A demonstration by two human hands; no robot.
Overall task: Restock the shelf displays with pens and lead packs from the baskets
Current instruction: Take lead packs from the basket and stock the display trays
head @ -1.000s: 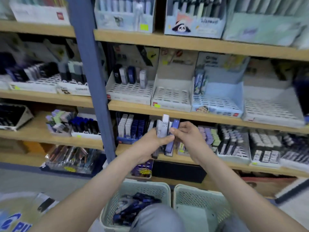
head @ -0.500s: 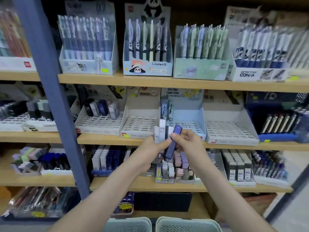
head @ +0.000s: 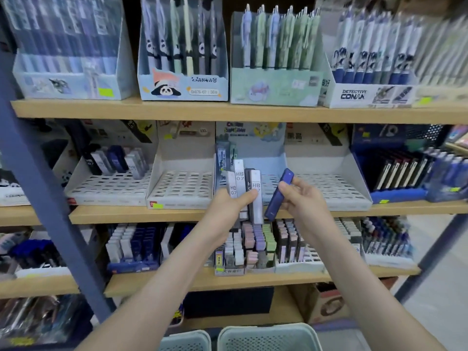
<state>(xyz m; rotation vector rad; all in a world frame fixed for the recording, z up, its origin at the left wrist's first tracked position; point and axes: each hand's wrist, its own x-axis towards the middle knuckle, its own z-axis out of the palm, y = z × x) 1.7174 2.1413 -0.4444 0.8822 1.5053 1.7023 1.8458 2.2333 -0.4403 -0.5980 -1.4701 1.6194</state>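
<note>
Before wooden shelves (head: 152,110), left hand (head: 225,211) grips white lead packs (head: 256,182), right hand (head: 304,202) pinches a blue pack (head: 278,196).

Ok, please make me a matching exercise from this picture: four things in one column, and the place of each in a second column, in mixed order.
Things:
1. dark blue lead pack
2. white HB 07 lead packs
3. panda pen box
4. baskets

Places:
a. on the top shelf
b. held in the left hand
c. at the bottom edge of the view
d. pinched in the right hand

Pairs: 1-d, 2-b, 3-a, 4-c
</note>
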